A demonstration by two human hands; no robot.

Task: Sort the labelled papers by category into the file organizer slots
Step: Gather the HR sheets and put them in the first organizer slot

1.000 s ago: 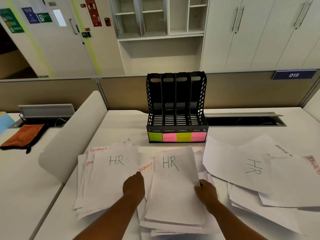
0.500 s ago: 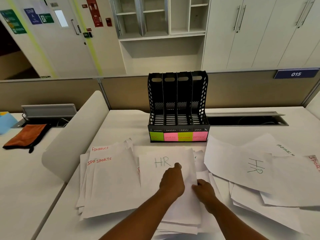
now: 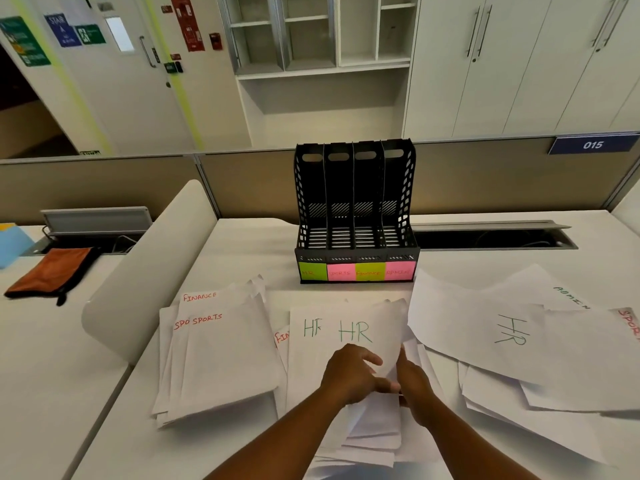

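Both hands, left hand [image 3: 349,374] and right hand [image 3: 414,381], pinched the top HR sheet [image 3: 360,332], fingers clamped; gathering HR papers seemingly, next needing the green HR slot [image 3: 312,271]

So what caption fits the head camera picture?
Two hands, left hand and right hand, gather HR papers before an empty file organizer.
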